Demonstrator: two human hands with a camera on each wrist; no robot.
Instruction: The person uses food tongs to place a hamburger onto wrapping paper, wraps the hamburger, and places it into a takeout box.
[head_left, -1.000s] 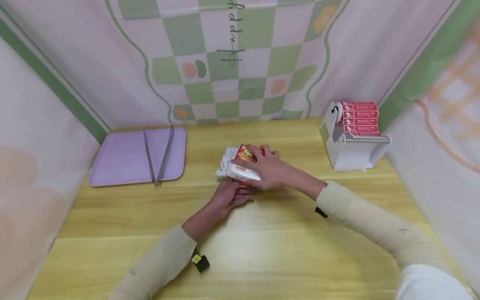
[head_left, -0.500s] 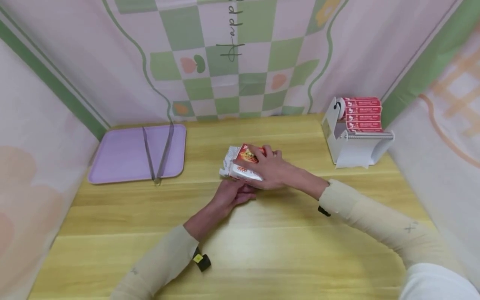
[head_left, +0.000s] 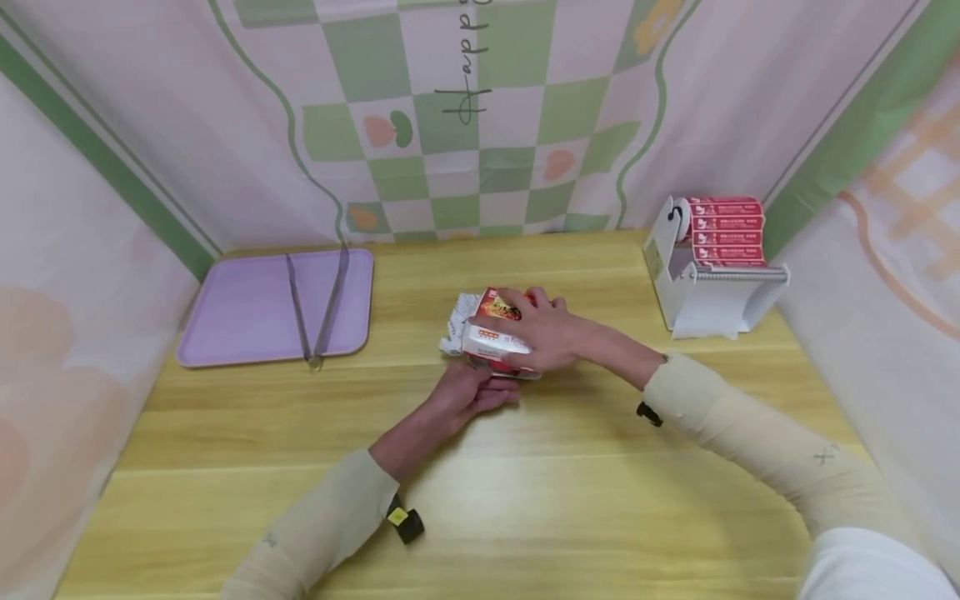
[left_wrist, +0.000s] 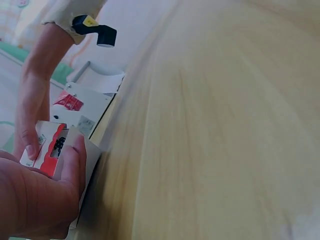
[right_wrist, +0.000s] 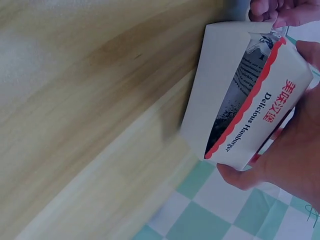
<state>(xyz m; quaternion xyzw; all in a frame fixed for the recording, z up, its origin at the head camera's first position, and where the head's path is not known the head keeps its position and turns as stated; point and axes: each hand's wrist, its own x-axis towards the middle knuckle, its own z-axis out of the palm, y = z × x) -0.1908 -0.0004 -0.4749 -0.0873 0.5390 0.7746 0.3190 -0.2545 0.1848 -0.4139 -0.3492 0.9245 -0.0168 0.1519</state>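
A red and white hamburger box (head_left: 491,342) lies tilted on the table, with crumpled printed wrapping paper (head_left: 459,323) sticking out of its left end. My right hand (head_left: 547,333) grips it from above, fingers spread over the lid and thumb on the near side. At the near left corner my left hand (head_left: 465,396) holds the edge of the box; its fingertips are partly hidden there. In the right wrist view the lid of the box (right_wrist: 265,107) stands apart from the base, and dark-printed paper (right_wrist: 240,85) shows in the gap. The left wrist view shows left fingers (left_wrist: 75,160) against the box's side.
A lilac tray (head_left: 247,312) with metal tongs (head_left: 330,317) across it is at the back left. At the back right stands a white label dispenser (head_left: 712,292) with a roll of red labels (head_left: 727,229). Patterned curtains (head_left: 517,117) enclose the wooden table (head_left: 525,500).
The box has shifted slightly right between my hands, and more of its near side shows. My left hand has moved a little right with it. The camera view has tilted slightly.
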